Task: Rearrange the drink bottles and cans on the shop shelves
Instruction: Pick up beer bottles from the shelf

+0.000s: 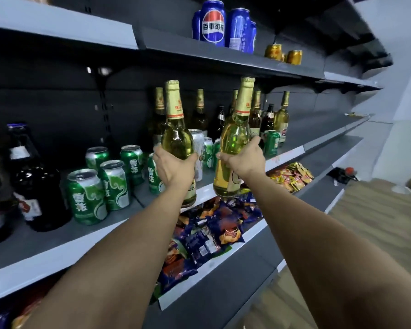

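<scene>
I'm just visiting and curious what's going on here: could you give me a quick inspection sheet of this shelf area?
Surface: grey middle shelf, drinks standing on it.
Job's things: two pale beer bottles, one in the left hand, one in the right hand, both lifted in front of the shelf; green cans; more bottles at the back; blue cans and gold cans on the top shelf.
Clutter: snack packets on the lower shelf; dark bottles at far left.
Hands: each grips a bottle around its body.
Cables: nothing seen.
Surroundings: wood-look floor, pale wall.
</scene>
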